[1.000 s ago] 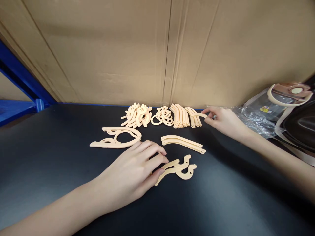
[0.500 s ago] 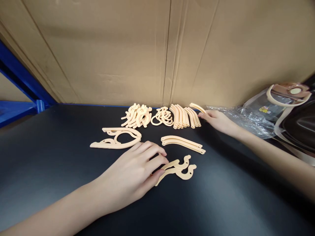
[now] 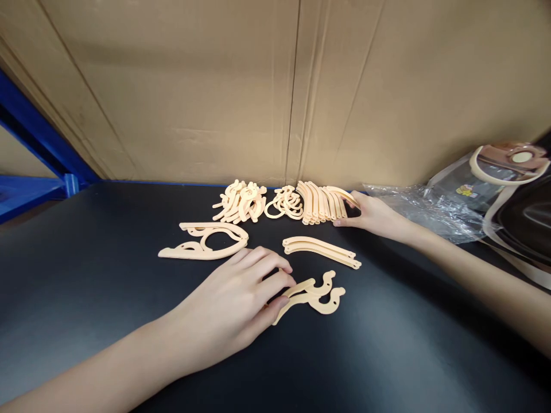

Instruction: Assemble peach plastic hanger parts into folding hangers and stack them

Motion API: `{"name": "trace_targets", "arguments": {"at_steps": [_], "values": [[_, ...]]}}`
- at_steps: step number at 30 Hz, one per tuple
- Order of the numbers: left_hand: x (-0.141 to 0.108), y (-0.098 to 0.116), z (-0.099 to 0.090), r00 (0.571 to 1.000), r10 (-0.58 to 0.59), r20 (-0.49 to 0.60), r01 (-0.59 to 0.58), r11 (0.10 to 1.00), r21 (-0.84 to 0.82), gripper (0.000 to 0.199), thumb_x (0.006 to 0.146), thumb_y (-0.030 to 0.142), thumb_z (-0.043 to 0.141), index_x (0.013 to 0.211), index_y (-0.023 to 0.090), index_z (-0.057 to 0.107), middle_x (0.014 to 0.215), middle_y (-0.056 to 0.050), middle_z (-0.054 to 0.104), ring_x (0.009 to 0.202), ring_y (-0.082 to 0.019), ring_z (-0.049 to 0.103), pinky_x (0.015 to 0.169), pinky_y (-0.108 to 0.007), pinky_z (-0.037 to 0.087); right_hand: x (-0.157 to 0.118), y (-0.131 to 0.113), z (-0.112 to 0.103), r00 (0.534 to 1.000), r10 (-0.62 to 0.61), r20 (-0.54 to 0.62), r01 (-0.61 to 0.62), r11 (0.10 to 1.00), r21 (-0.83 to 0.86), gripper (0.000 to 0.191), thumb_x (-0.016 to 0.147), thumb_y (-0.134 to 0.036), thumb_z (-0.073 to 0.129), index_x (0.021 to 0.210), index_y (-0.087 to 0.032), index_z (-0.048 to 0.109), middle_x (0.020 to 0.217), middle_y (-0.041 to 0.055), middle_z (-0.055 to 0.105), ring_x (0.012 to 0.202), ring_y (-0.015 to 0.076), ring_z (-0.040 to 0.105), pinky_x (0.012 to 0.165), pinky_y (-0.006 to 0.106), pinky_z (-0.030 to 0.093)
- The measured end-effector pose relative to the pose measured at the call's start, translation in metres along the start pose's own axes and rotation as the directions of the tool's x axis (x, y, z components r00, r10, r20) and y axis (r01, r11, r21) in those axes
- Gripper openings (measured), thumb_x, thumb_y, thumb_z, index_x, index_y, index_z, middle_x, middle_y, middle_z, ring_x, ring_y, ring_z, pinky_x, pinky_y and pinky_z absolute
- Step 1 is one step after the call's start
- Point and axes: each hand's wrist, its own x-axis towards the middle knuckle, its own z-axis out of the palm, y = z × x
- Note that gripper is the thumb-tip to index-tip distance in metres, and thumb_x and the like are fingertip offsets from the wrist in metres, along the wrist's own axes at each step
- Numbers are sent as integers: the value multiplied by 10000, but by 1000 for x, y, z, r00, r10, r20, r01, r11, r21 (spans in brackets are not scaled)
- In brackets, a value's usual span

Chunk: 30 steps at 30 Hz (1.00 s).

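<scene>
My left hand (image 3: 247, 292) rests low over the table, its fingers curled, with thumb and forefinger around the left end of a hanger hook piece (image 3: 299, 285). A second hook piece (image 3: 326, 307) lies against it, partly under my thumb. My right hand (image 3: 376, 217) is at the right end of the row of curved hanger arms (image 3: 316, 203). One curved hanger arm (image 3: 344, 194) is in its fingers, leaning over the row, and the thumb reaches the row's near edge. Two more curved arms (image 3: 318, 252) lie side by side between my hands.
A folded hanger (image 3: 213, 255) lies left of centre. At the back are a pile of hook pieces (image 3: 241, 201) and several ring-shaped pieces (image 3: 284, 203). Clear plastic wrap (image 3: 426, 209) and a bottle (image 3: 473, 178) stand at right, before a cardboard wall (image 3: 193, 97).
My right hand has moved left and slightly down, bringing the curved hanger arm from above onto the row's right end. My left hand has stayed in place on the hook piece.
</scene>
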Motion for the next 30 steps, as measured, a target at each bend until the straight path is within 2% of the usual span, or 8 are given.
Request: {"name": "trace_targets", "arguments": {"at_steps": [6,9,16,18,21,24,27,30], "values": [[-1,-1,2,1000,7,-6,-7,1000,1,186,1004,198,445,1051,208,625,1098,-35,617,1009,-186,542,852,-333,386,-1,-1,2,998,19,-61,-18,1000,26,466,701,-612,695,778,-229,442,804,34,592,719,213,543,619,329,400],[-2,-1,2,1000,6,0,-6,1000,3,180,1002,203,452,1049,210,625,1101,-32,617,1011,-188,543,854,-335,383,-2,0,4,995,32,-92,-24,996,85,449,707,-617,696,797,-227,491,808,43,619,740,228,559,644,342,421],[-1,-2,2,1000,9,4,-9,1000,1,186,1002,197,449,1046,207,629,1101,-36,616,1018,-189,540,870,-333,381,4,10,3,974,68,-218,-2,957,291,421,956,-531,350,939,-219,632,1004,65,662,961,229,593,865,365,435],[-1,-2,2,1000,10,3,-10,1000,0,185,1001,194,450,1047,206,628,1100,-35,615,1018,-189,537,872,-334,380,4,9,-1,966,97,-240,-11,943,334,416,957,-496,348,866,-210,636,922,56,642,905,211,585,832,341,428],[-1,-2,3,1000,9,1,-9,1000,-6,180,999,192,454,1047,207,627,1103,-31,612,1019,-184,535,867,-330,383,2,3,-6,968,163,-192,-74,913,401,383,920,-471,430,747,-194,630,723,22,547,682,160,513,656,303,394],[-1,-2,3,1000,6,1,-6,1000,-8,176,999,194,458,1051,208,625,1104,-29,612,1025,-182,535,869,-328,384,0,-5,-6,975,210,-74,-148,859,490,316,860,-465,534,770,-180,638,655,-11,468,552,113,404,526,275,306],[-1,-1,3,1000,9,1,-9,1000,-3,181,1003,197,450,1044,207,626,1100,-31,613,1020,-184,535,869,-330,384,-1,-11,-4,976,217,23,-192,804,563,325,815,-501,606,748,-184,594,621,-38,416,501,85,320,482,258,244],[-1,-1,3,1000,13,-3,-13,1000,1,184,1003,197,445,1041,207,625,1100,-34,612,1018,-187,535,863,-330,384,-1,-14,-2,973,224,49,-209,780,590,364,804,-519,637,675,-188,556,597,-36,429,498,84,329,480,259,236]]}}
